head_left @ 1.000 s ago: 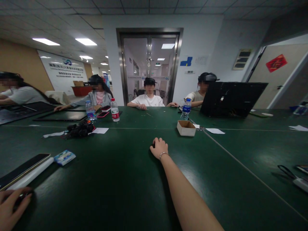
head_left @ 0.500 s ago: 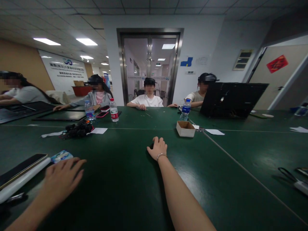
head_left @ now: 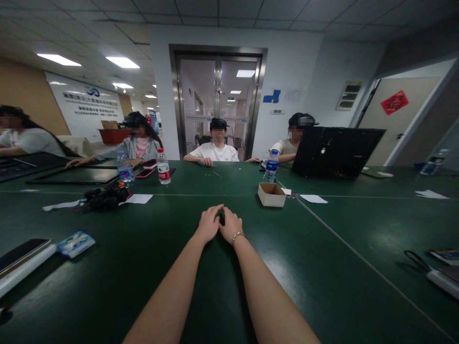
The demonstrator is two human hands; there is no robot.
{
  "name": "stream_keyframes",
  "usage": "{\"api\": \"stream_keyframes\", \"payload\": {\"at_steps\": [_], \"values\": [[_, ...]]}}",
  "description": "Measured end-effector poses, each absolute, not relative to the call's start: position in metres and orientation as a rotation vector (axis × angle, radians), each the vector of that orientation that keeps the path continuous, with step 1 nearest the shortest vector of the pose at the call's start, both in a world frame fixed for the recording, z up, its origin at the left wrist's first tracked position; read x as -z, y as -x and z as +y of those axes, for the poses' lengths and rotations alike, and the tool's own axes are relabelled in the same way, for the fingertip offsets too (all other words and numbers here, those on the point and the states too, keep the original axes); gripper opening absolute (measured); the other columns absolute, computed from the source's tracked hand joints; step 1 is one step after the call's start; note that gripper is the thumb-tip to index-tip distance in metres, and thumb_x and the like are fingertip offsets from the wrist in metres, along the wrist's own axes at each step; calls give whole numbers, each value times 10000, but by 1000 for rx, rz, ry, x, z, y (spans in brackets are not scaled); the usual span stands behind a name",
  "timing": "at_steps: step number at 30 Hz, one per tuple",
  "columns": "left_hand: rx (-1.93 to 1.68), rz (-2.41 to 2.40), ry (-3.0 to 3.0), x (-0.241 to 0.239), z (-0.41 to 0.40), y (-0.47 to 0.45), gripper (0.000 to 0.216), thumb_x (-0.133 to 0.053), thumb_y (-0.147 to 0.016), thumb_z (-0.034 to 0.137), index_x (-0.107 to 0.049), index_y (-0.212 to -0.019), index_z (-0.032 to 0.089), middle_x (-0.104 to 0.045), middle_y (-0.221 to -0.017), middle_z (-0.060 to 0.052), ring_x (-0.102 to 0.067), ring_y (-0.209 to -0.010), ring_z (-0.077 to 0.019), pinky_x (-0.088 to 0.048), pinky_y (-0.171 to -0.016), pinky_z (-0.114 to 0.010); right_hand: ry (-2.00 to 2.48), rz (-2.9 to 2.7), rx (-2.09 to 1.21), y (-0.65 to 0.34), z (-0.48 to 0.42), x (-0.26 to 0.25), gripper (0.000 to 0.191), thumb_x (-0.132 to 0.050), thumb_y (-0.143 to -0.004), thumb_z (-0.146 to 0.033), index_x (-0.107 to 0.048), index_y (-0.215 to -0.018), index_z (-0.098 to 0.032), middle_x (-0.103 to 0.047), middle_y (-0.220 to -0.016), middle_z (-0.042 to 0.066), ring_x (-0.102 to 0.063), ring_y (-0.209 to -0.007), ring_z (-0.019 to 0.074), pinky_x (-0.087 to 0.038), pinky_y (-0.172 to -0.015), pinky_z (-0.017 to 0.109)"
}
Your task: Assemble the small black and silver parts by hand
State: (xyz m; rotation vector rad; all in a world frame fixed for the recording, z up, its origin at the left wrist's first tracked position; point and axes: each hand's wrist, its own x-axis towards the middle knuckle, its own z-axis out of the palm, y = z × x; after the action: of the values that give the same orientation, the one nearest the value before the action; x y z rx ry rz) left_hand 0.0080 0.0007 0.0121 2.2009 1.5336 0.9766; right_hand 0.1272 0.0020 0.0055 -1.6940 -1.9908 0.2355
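Observation:
Both my arms reach forward over the dark green table (head_left: 322, 267). My left hand (head_left: 208, 223) and my right hand (head_left: 230, 225) meet in the middle, fingers curled around a small black object (head_left: 222, 217) that shows only between them. I cannot make out what it is. A thin bracelet sits on my right wrist.
A small open cardboard box (head_left: 271, 194) stands just beyond my hands. A phone (head_left: 19, 253) and a tissue pack (head_left: 75, 243) lie at the left, scissors (head_left: 418, 260) at the right. Water bottles (head_left: 163, 166), a black bundle (head_left: 102, 198) and an open laptop (head_left: 335, 152) sit farther back, where several people are seated.
My left hand has swung from the table's left side to the centre and joined my right hand on the small black object. The right hand stayed in place.

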Motion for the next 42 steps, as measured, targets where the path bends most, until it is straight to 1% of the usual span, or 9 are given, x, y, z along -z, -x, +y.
{"api": "stream_keyframes", "payload": {"at_steps": [3, 6, 11, 15, 21, 25, 29, 34, 42], "values": [[-958, 1507, -2187, -3, 2, -9, 419, -385, -850, 238, -454, -1257, 307, -543, -1224, -30, -481, -1094, -206, -349, -955, -362, 1685, -1984, -239, -129, 5, -4, 278, -482, -790, -275, -480, -1061, -214, -557, -1082, 86, -520, -967, 238, -325, -768, 363], [-938, 1588, -2197, -1, 0, -2, 371, -409, -846, 289, -516, -1202, 289, -584, -1159, -43, -497, -1061, -230, -364, -928, -382, 1648, -1912, -303, -131, 7, -3, 303, -575, -728, -314, -483, -997, -208, -562, -1035, 70, -525, -956, 222, -331, -764, 343], [-955, 1579, -2199, -5, -1, -4, 456, -421, -838, 275, -412, -1290, 334, -510, -1279, -16, -454, -1135, -238, -361, -933, -400, 1590, -1833, -409, -135, 10, 0, 319, -618, -685, -281, -488, -969, -218, -589, -952, 26, -540, -902, 195, -331, -761, 336], [-952, 1537, -2187, -7, -2, -11, 413, -431, -834, 253, -484, -1238, 322, -581, -1185, -25, -517, -1049, -209, -378, -910, -352, 1533, -1867, -417, -138, 10, 1, 290, -623, -678, -277, -537, -946, -210, -581, -925, 30, -534, -885, 187, -345, -763, 331], [-1019, 1605, -2151, -4, -4, -3, 254, -507, -791, 267, -615, -1021, 272, -646, -990, -50, -564, -916, -203, -417, -816, -328, 1503, -1885, -496, -148, 10, -1, 317, -712, -566, -230, -606, -857, -166, -551, -887, 39, -532, -799, 160, -405, -731, 285], [-1168, 1623, -1795, 1, -1, 11, 165, -567, -752, 310, -616, -877, 215, -655, -854, -48, -599, -789, -183, -453, -737, -311, 1501, -1930, -448, -144, 10, -4, 207, -702, -626, -253, -624, -796, -165, -569, -857, 42, -529, -797, 161, -413, -727, 276], [-1403, 1380, -1562, 3, 0, 17, 233, -566, -756, 353, -587, -925, 195, -649, -908, -52, -612, -842, -171, -474, -775, -307, 1422, -2059, -308, -126, 6, -6, 199, -634, -711, -209, -613, -907, -186, -590, -877, 46, -525, -857, 173, -395, -767, 283], [-1439, 1224, -1565, -1, -7, 12, 226, -569, -759, 346, -579, -920, 188, -646, -927, -54, -614, -883, -168, -484, -800, -307, 1451, -2066, -312, -113, 4, -5, 110, -591, -740, -252, -616, -806, -167, -537, -857, 51, -512, -756, 142, -401, -684, 254], [-1371, 1318, -1671, -9, -12, 11, 238, -554, -771, 304, -581, -985, 202, -642, -971, -50, -621, -833, -155, -494, -760, -286, 1332, -1773, -510, -121, 5, -3, 202, -642, -625, -219, -581, -815, -194, -559, -738, -11, -510, -683, 133, -420, -643, 255]]}}
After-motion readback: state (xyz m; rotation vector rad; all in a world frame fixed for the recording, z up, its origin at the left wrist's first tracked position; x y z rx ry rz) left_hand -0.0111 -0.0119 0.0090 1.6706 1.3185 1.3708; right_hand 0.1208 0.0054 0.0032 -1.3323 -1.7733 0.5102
